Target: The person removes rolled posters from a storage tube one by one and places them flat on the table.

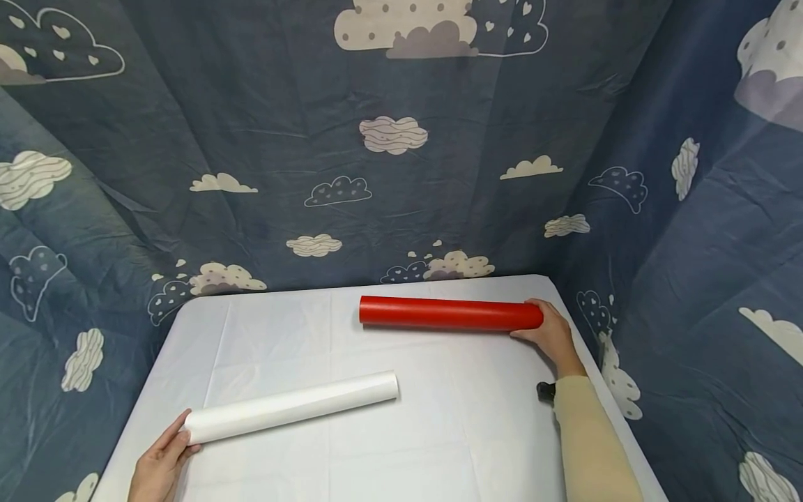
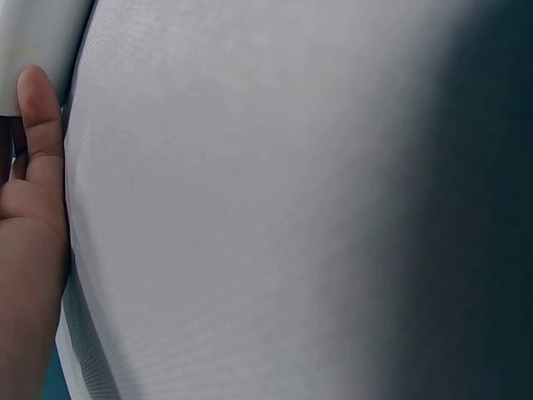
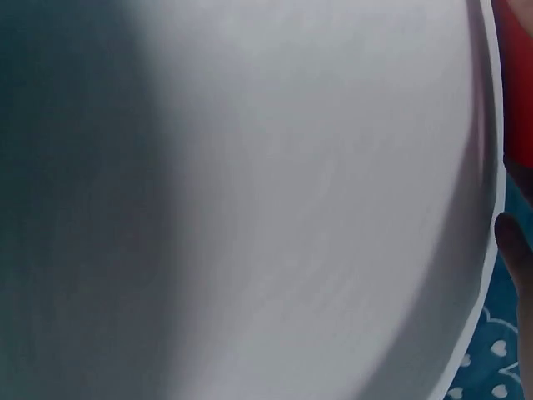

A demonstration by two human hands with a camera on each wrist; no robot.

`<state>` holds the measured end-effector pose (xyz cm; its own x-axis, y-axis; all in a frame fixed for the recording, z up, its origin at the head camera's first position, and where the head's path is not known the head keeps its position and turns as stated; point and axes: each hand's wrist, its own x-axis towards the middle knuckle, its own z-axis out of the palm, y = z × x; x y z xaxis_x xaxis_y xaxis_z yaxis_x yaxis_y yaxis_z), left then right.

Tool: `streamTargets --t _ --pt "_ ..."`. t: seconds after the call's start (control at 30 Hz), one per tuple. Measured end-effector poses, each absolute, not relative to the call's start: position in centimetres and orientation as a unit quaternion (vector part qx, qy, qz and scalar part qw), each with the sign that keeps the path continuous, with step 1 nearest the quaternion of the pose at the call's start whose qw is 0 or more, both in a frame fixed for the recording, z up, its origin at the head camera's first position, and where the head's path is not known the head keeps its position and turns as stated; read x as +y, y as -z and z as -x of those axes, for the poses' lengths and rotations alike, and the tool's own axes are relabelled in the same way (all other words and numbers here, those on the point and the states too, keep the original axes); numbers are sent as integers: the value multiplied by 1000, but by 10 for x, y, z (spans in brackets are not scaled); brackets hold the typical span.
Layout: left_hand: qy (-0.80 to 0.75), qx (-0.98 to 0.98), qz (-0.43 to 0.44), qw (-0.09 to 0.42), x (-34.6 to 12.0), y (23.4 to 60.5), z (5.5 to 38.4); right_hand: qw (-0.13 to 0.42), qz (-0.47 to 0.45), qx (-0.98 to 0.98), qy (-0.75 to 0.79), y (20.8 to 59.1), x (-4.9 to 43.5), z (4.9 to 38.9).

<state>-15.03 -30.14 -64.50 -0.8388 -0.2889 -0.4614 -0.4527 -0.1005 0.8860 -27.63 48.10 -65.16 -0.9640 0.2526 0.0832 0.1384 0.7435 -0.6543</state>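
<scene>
A white paper roll (image 1: 295, 408) lies slightly slanted on the near left part of the table. My left hand (image 1: 162, 460) grips its left end, and the left wrist view shows the thumb (image 2: 40, 108) along the side of the white roll (image 2: 33, 42). Farther back, a red roll (image 1: 445, 313) lies nearly level across the table. At its right end my right hand (image 1: 552, 335) holds it, fingers on the far side and thumb on the near side. Only a strip of the red roll (image 3: 518, 92) shows in the right wrist view.
Both rolls lie on a table with a white cover (image 1: 401, 453). Dark blue cloth (image 1: 439, 195) with cloud prints hangs behind the table and along both sides. A black wrist device (image 1: 546, 392) shows beside the right sleeve (image 1: 590, 432).
</scene>
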Motion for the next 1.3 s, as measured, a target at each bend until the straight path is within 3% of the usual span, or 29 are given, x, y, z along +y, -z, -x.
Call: streamTargets --t 0.67,1.3 --pt "-684 668 286 58 -303 644 151 113 78 -924 -356 625 405 317" --pt "-671 685 276 71 -303 644 152 99 40 -924 -368 617 344 343"
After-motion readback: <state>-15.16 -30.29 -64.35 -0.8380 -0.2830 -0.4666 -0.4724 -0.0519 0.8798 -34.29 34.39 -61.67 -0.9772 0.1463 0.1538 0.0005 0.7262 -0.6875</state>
